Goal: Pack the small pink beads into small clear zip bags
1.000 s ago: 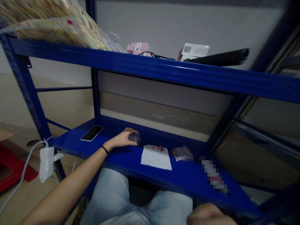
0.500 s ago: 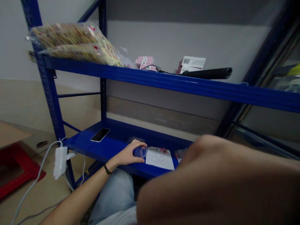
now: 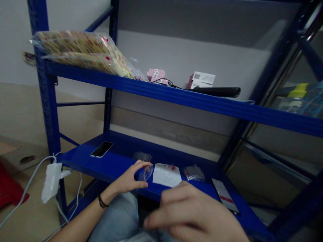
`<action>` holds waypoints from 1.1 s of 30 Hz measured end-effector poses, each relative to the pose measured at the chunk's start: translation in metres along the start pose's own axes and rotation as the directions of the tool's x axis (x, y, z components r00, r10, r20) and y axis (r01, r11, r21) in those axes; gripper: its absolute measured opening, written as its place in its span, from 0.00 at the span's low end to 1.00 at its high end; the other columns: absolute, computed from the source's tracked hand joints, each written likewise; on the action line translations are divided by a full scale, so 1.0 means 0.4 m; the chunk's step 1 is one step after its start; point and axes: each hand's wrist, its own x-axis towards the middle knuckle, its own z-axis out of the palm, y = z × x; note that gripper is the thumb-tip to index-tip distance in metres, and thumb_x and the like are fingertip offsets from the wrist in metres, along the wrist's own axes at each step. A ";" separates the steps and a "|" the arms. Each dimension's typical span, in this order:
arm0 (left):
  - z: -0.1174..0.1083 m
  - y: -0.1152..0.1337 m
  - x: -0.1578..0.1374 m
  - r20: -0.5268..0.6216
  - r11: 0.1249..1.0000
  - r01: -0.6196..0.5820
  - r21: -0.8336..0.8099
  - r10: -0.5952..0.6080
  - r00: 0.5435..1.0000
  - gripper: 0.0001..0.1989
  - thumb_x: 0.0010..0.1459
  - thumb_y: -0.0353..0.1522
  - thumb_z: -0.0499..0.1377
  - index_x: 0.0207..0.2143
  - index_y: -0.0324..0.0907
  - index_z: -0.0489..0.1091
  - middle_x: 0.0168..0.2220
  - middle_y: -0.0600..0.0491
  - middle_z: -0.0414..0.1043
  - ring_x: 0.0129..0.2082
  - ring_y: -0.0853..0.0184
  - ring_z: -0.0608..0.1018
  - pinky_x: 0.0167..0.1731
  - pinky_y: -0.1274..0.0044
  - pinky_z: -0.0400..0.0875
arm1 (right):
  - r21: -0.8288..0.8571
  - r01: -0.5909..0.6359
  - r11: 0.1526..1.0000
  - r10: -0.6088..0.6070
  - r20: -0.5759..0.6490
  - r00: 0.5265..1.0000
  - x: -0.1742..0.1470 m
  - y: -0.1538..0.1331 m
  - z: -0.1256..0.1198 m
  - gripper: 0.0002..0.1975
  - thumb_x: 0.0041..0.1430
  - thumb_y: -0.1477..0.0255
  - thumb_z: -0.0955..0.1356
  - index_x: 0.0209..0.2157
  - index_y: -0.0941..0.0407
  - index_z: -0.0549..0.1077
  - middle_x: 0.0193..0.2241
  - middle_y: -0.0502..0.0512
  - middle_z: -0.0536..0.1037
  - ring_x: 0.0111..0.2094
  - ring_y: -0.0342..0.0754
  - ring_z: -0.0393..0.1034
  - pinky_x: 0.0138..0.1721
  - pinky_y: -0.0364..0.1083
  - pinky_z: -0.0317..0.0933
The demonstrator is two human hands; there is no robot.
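My left hand (image 3: 133,176) holds a small clear plastic bag (image 3: 145,173) between thumb and fingers, its mouth spread apart. The bag is just left of a white sheet of paper (image 3: 166,175) on the blue shelf. Small pink-red pieces (image 3: 172,167) lie at the paper's far edge. Close to the camera, my right hand (image 3: 191,213) hangs in front of the shelf, slightly blurred. Its fingers are curled in, and what they hold, if anything, is hidden. Behind my left hand lie flat clear bags (image 3: 142,156).
A phone (image 3: 102,149) lies on the left of the lower shelf (image 3: 121,141). Right of the paper are a filled clear bag (image 3: 194,173) and a flat grey packet with a red stripe (image 3: 225,195). Above runs an upper shelf beam (image 3: 156,95). A white power adapter (image 3: 51,181) hangs at the left.
My right hand has moved down and left from close before the camera, uncovering the shelf's right side. My left hand keeps the bag, whose mouth now looks narrower. The view has shifted slightly.
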 end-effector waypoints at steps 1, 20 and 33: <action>0.007 0.000 -0.009 0.028 1.000 0.011 0.008 -0.011 1.000 0.37 0.50 0.48 0.67 0.59 0.47 0.64 0.50 0.49 0.69 0.52 0.55 0.70 0.55 0.65 0.63 | 0.027 -0.109 0.994 0.111 -0.051 0.993 0.009 0.033 0.013 0.13 0.68 0.68 0.63 0.49 0.47 0.76 0.37 0.50 0.80 0.41 0.43 0.75 0.45 0.39 0.67; 0.128 -0.072 -0.105 0.272 0.937 0.271 0.218 -0.325 0.906 0.47 0.41 0.49 0.72 0.63 0.50 0.63 0.64 0.45 0.61 0.66 0.43 0.56 0.64 0.52 0.49 | -0.035 -0.334 0.942 0.336 0.112 0.935 -0.125 0.237 0.275 0.30 0.60 0.78 0.65 0.60 0.37 0.64 0.66 0.44 0.56 0.65 0.49 0.53 0.66 0.51 0.48; 0.145 -0.063 -0.067 0.111 0.967 0.142 0.212 -0.168 0.979 0.30 0.52 0.43 0.67 0.57 0.50 0.68 0.55 0.49 0.69 0.58 0.51 0.67 0.64 0.57 0.51 | 0.047 -0.487 0.872 0.467 -0.373 0.801 -0.165 0.367 0.215 0.13 0.67 0.70 0.60 0.47 0.55 0.73 0.43 0.57 0.77 0.44 0.49 0.72 0.47 0.45 0.64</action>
